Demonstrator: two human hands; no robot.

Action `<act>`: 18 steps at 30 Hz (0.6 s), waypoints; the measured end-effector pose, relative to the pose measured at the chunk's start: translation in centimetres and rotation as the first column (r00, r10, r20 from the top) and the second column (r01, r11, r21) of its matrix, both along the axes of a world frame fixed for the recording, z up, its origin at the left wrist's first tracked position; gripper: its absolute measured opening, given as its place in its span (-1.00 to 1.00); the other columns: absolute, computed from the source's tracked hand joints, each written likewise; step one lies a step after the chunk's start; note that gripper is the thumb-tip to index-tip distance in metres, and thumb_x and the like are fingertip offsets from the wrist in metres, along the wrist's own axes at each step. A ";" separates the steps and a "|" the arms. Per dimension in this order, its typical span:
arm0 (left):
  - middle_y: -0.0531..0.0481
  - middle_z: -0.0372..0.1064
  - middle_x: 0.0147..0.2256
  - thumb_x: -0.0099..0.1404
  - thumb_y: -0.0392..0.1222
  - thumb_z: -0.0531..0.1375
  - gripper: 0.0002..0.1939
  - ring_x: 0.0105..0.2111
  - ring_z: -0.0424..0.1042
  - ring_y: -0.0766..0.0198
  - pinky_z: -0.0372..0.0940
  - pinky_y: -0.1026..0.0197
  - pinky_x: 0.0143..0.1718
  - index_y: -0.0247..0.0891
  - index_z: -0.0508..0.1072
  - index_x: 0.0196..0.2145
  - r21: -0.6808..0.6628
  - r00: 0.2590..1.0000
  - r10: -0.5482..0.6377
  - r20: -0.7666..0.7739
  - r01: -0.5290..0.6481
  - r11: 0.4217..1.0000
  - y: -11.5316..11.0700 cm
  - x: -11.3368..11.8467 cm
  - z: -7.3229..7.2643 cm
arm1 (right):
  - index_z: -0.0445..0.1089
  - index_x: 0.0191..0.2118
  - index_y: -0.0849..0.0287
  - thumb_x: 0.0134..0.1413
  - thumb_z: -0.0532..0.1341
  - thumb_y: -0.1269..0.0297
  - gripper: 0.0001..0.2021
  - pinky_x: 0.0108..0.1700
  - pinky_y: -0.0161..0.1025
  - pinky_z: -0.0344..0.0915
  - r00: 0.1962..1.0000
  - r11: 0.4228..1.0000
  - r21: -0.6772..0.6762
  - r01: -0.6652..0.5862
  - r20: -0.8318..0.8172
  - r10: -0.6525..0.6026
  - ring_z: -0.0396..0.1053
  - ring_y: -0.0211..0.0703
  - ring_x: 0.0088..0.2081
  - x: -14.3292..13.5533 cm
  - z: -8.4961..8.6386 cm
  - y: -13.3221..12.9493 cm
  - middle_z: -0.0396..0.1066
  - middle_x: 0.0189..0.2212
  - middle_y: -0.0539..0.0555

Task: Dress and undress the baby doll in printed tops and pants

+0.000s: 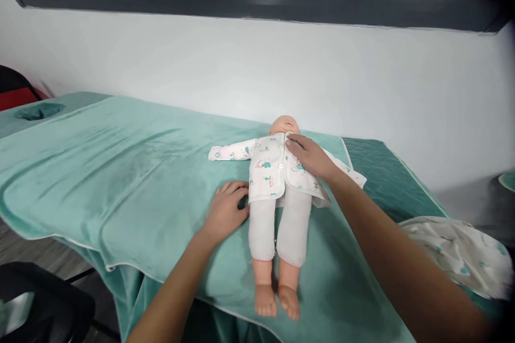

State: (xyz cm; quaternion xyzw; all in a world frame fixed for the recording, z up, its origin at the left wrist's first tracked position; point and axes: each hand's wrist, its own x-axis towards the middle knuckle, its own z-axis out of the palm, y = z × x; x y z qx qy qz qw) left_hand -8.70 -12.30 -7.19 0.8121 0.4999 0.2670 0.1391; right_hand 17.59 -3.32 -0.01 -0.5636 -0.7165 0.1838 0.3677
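Observation:
A baby doll (264, 273) lies on its back on a green sheet (140, 182), its head toward the wall and its bare feet toward me. It wears a white printed jacket (265, 163) with a button at the front, and white leggings (261, 230). One sleeve stretches out to the left; the other is partly hidden behind my right arm. My right hand (311, 156) lies on the jacket's chest, fingers extended near the collar. Beside the doll's hip, my left hand (228, 209) rests on the sheet, fingers loosely bent and apart, fingertips at the jacket's side edge.
A bundle of white printed cloth (462, 252) sits at the right of the bed. The bed has a face hole (40, 111) at its far left end. A white wall (201, 64) runs behind it, below a dark window frame (257, 0). A black chair (44, 300) stands lower left.

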 end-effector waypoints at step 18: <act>-0.01 0.45 0.00 0.30 -0.23 0.15 -0.79 0.03 0.32 0.06 0.16 -0.01 -0.04 -0.15 0.47 -0.11 0.119 0.993 -0.045 -0.111 0.058 0.991 -0.5 -0.1 -0.2 | 0.32 0.07 0.09 0.14 0.20 0.09 -0.60 -0.17 -0.13 0.32 0.913 0.904 -0.149 0.401 -0.010 -0.407 0.46 -0.01 -0.20 1.0 -7.4 -15.3 0.51 -0.19 0.09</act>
